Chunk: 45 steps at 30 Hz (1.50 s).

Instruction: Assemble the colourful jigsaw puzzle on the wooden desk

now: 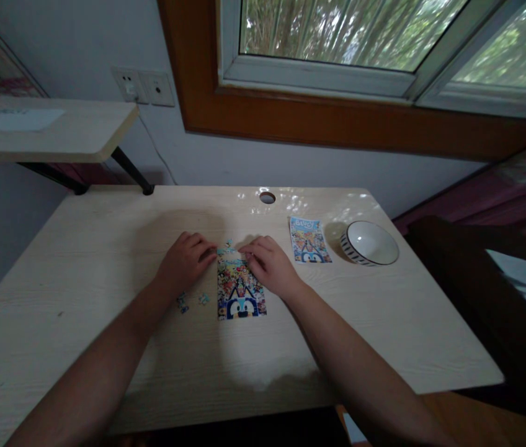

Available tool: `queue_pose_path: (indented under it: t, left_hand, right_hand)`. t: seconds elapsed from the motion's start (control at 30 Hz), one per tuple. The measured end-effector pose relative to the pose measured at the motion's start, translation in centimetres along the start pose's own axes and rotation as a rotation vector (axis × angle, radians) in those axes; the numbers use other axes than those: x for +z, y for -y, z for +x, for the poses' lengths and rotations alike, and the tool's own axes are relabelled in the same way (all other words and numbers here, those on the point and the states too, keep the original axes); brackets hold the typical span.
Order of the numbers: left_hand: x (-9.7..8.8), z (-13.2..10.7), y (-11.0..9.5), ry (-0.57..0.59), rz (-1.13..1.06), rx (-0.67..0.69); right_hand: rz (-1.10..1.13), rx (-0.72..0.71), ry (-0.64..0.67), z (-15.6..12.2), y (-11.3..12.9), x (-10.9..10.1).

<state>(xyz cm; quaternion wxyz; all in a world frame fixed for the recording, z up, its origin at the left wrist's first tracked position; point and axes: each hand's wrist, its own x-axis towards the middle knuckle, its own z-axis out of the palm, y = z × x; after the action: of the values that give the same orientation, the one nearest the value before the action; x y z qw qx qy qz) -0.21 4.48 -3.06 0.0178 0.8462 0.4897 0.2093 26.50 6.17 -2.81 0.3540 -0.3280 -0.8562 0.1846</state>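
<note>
A small colourful jigsaw puzzle (240, 290) with a blue cartoon dog face lies on the light wooden table (105, 261). My left hand (185, 261) rests at the puzzle's top left corner, fingers curled with the tips pressing on the top edge pieces. My right hand (270, 264) rests at the top right corner, fingers bent down onto the same edge. Two loose pieces (192, 302) lie on the table just left of the puzzle, under my left wrist. What the fingertips grip, if anything, is too small to make out.
A printed reference picture (310, 239) lies right of the puzzle, with a white striped bowl (369, 243) beyond it. A cable hole (267, 197) sits at the table's back edge. A side shelf (49, 127) stands at upper left, a dark chair (486, 292) at right.
</note>
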Motion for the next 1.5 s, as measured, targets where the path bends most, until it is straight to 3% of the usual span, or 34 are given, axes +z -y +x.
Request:
queue_pose_path:
  t: [0.8,1.23,1.5]
  left_hand:
    - [-0.24,0.26,-0.50,0.005,-0.010,0.001]
    - [0.04,0.42,-0.51,-0.002,-0.005,0.022]
    - [0.03,0.55,-0.62,0.002,0.018,0.026]
  right_hand:
    - [-0.051,-0.064,0.071,0.10,0.44,0.47]
    - [-0.079,-0.104,0.178,0.25,0.78,0.32]
    - [-0.082,-0.095,0.162,0.10,0.50,0.37]
